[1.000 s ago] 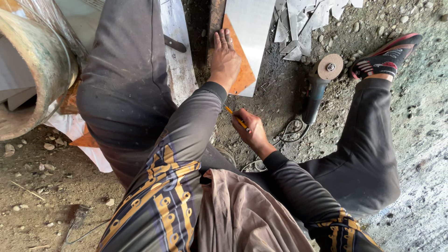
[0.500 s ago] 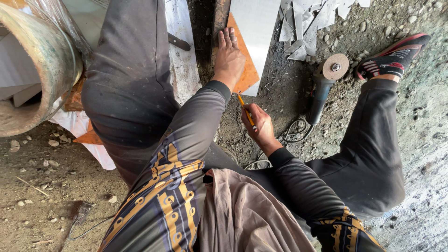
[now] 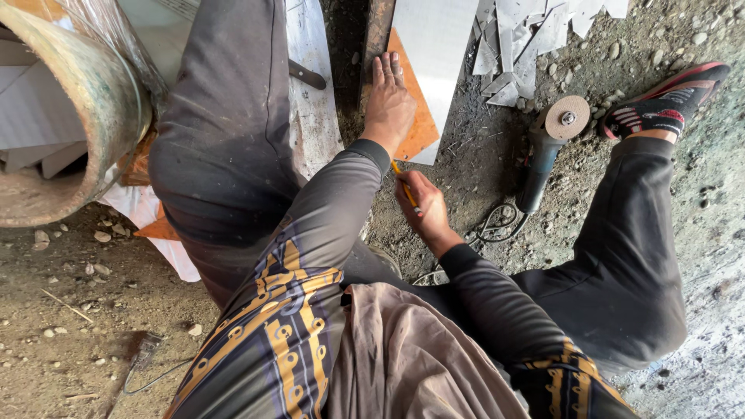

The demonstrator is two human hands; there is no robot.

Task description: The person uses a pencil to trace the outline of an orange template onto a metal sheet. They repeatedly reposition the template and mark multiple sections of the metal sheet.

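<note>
Pressing our left hand (image 3: 389,105) flat and open on the orange-backed tile (image 3: 415,128) to keep it steady on the ground, we grip a yellow pencil (image 3: 405,185) in our closed right hand (image 3: 425,209) just below it. An angle grinder (image 3: 547,143) lies right of both hands.

You have no labels, signs or screens before you. The only packaging is clear, crinkled plastic wrap (image 3: 109,35) over the top of the big rusty pipe (image 3: 70,101), up and to the left of your left knee (image 3: 225,147).
</note>
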